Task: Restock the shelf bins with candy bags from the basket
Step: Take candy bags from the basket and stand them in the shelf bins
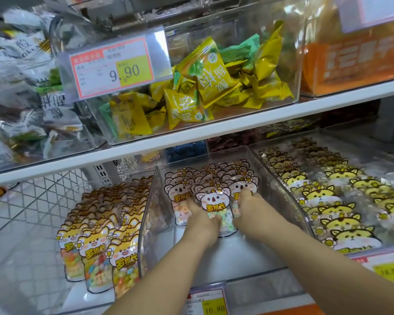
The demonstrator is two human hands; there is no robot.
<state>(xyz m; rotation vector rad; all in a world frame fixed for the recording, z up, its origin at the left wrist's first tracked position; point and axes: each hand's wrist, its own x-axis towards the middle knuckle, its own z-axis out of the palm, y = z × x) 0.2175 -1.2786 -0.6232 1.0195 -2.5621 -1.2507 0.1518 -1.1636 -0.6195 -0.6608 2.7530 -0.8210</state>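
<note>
Left hand (199, 221) and right hand (251, 206) grip the front koala candy bag (214, 204) by its sides, upright inside the middle clear bin (237, 253).

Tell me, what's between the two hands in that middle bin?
A koala candy bag, gripped at its sides by the left hand and right hand, as the head view shows.

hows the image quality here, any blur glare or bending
Head view: evenly lit, no hard shadows; sharp in the middle on the front koala bag; the grey bags at the left edge are smeared; glare streaks the clear bin wall; the white shelf edge runs slanted across the frame.
</note>
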